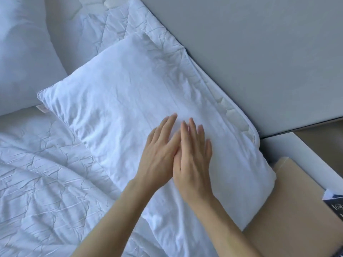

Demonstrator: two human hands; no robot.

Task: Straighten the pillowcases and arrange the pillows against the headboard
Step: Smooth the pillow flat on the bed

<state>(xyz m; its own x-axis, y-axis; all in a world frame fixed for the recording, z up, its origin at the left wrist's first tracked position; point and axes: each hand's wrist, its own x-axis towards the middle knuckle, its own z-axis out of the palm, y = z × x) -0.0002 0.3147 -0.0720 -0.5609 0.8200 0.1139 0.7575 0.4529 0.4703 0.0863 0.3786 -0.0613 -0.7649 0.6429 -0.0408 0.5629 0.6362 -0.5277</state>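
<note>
A white pillow (118, 93) in a creased pillowcase lies flat on the bed, its long side running beside the grey headboard (259, 52). Both hands rest palm-down on its near half, side by side and touching. My left hand (159, 154) lies flat with fingers slightly spread, and my right hand (193, 160) lies flat against it, partly overlapping its edge. Neither hand holds any fabric. A second white pillow (20, 56) sits at the far left, cut off by the frame.
A wrinkled white quilt (40, 182) covers the bed to the left and under the pillow. A tan bedside surface (289, 210) stands at the right, with a dark box corner (336, 206) at the frame's edge.
</note>
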